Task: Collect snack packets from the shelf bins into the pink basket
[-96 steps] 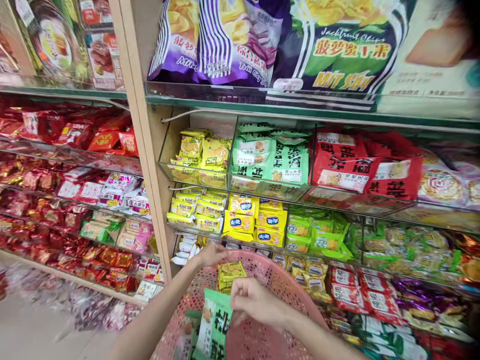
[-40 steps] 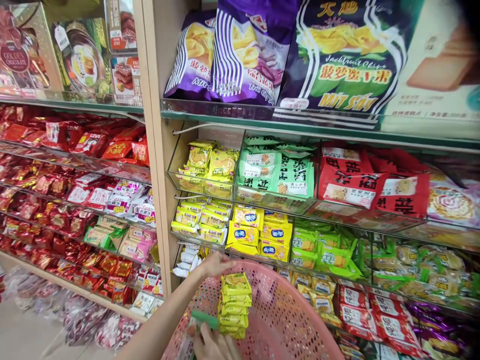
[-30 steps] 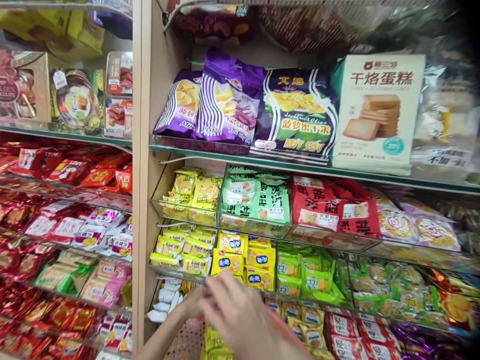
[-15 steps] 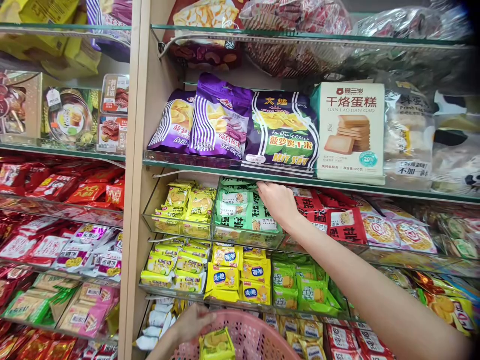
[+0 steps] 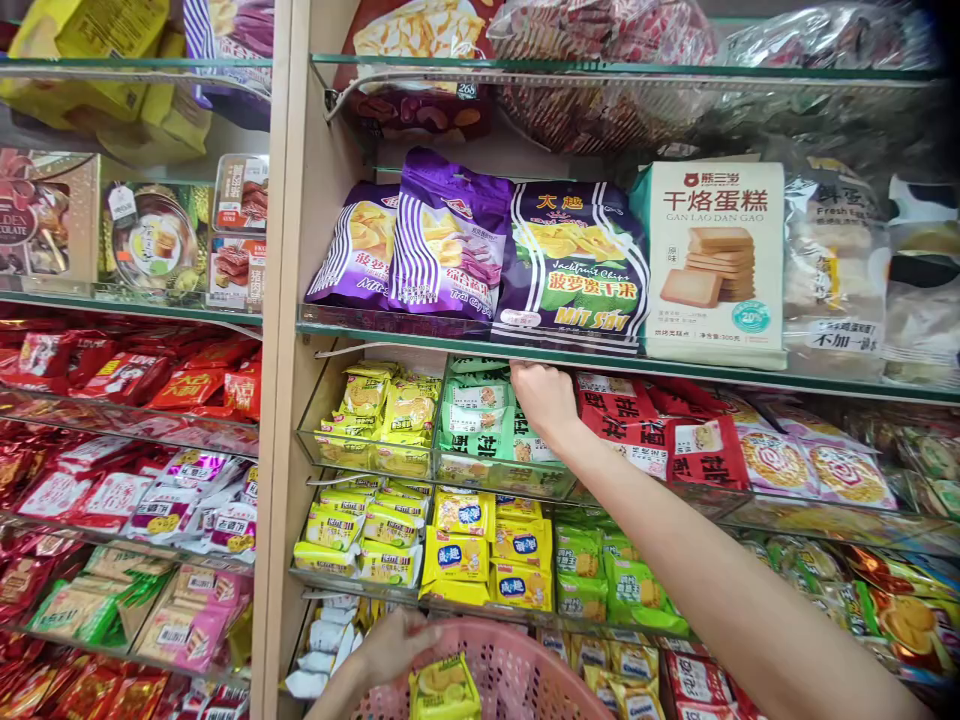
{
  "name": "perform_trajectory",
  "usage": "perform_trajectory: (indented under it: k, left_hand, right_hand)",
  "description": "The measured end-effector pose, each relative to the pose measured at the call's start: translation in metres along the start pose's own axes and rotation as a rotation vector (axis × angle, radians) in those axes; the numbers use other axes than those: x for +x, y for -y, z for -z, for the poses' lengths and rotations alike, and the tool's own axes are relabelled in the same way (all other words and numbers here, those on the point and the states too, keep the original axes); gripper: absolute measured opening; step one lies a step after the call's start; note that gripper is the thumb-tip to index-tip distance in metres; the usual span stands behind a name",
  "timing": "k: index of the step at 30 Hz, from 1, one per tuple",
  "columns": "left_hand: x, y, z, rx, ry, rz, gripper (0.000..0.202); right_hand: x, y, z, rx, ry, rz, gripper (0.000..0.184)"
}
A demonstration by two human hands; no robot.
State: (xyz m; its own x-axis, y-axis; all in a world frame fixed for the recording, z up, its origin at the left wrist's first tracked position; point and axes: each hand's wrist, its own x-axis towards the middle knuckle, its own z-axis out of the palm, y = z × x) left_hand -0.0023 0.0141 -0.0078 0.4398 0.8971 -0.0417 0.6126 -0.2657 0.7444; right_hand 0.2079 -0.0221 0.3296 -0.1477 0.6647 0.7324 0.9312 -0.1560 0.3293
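My right hand (image 5: 546,398) reaches into the clear bin of green snack packets (image 5: 480,420) on the middle shelf. Its fingers curl down onto the packets at the back of the bin, under the shelf edge; what they grip is hidden. My left hand (image 5: 397,642) holds the rim of a pink plastic basket (image 5: 517,665) at the bottom of the view. Yellow snack packets (image 5: 442,690) stand stacked inside the basket.
Clear bins hold yellow packets (image 5: 382,405) to the left and red packets (image 5: 652,430) to the right of the green ones. Purple chip bags (image 5: 450,240) and a cake box (image 5: 716,265) stand on the shelf above. More packets fill the lower rows and the left shelving unit (image 5: 135,460).
My right hand left the basket, rose to the green packet bin and has now pushed a little deeper into it. The view tilted upward. My left hand kept hold of the basket rim.
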Motion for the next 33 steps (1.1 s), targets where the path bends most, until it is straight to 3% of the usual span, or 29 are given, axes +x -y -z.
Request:
perform_trajectory:
  k: [3,9,14,23,33]
  left_hand:
    - [0.001,0.003,-0.001,0.005,-0.038,-0.006,0.063]
    - [0.001,0.004,-0.002,0.040,-0.030,-0.019,0.064]
    - [-0.001,0.002,0.000,0.045,-0.016,-0.041,0.064]
    - [0.000,0.000,0.000,0.022,-0.019,-0.021,0.057]
    - [0.002,0.004,0.000,-0.015,-0.005,-0.016,0.057]
  right_hand:
    - [-0.005,0.002,-0.008,0.016,-0.108,-0.055,0.029]
    - [-0.010,0.001,-0.015,0.034,-0.124,-0.032,0.024]
    - [-0.013,-0.003,-0.013,0.058,-0.159,-0.076,0.029]
    - [-0.027,-0.004,-0.006,0.166,-0.165,-0.165,0.021]
    - [-0.039,-0.001,0.008,0.156,-0.125,-0.146,0.019]
